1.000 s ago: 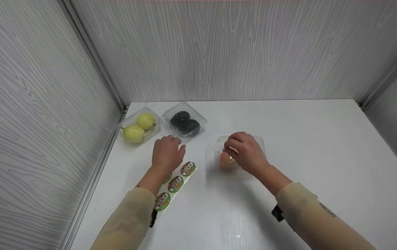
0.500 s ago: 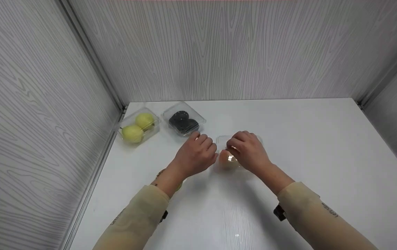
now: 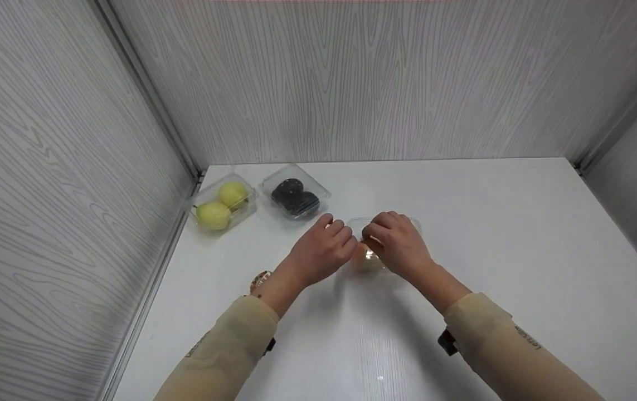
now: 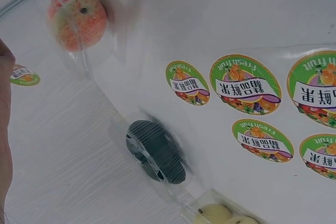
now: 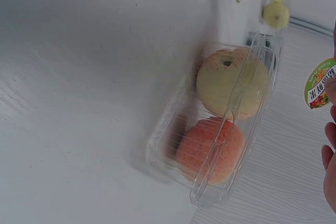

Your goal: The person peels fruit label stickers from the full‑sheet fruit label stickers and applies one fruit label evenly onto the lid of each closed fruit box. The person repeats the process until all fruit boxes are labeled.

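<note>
Our left hand [image 3: 321,252] has shifted rightward, grip undeterminable; our right hand [image 3: 399,243] pinches 1 sticker [image 5: 317,83] above 1 container [image 5: 202,190], 2 fruits [image 5: 228,85] inside.

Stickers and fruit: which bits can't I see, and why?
Head view: most of the sticker sheet, hidden by the left forearm.
Right wrist view: part of the loose sticker, behind a fingertip.
Left wrist view: the pears, partly cut off by the lower edge.
</note>
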Tool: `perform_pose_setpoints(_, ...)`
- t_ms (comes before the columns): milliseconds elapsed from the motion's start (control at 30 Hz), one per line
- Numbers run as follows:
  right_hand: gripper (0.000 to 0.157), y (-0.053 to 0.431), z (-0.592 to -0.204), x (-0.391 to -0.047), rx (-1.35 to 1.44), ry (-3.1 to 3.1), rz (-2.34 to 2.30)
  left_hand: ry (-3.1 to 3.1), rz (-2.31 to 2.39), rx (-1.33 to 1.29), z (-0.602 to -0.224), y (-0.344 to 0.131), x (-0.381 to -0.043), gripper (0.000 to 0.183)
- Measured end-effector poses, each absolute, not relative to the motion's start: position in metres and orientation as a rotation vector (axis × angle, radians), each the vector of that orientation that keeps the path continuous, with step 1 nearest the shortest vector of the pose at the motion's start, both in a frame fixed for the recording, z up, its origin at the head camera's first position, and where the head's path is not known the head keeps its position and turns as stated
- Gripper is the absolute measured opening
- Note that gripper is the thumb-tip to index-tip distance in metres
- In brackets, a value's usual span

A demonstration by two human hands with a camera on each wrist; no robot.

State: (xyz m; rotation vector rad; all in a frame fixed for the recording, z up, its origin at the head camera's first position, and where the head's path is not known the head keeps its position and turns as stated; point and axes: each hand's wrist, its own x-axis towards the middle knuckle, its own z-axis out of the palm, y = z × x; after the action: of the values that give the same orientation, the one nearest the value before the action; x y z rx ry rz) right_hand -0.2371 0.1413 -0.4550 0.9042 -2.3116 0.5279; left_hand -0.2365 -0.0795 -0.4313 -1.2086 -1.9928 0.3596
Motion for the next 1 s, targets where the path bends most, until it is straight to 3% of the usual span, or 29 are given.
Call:
perform_pose_setpoints(533, 0.021, 0.142, -0.460, -0.239, 0.888, -2.271, 0.574, -1.975, 0.319, -1.201, -0.435, -0.076, -0.235, 0.017)
perform_pose_setpoints(733, 0.036, 0.154, -0.462, -0.232, 0.686, -2.364, 0.799, -2.007, 0.184, -1.134, -0.438, -0.078, -0.235, 0.010)
perform_pose_setpoints(1000, 0.022, 0.171, -0.461, -0.230, 0.411, -2.366, 1.137, -2.093, -0.239, -0.976, -0.435, -0.080, -0.236, 0.008)
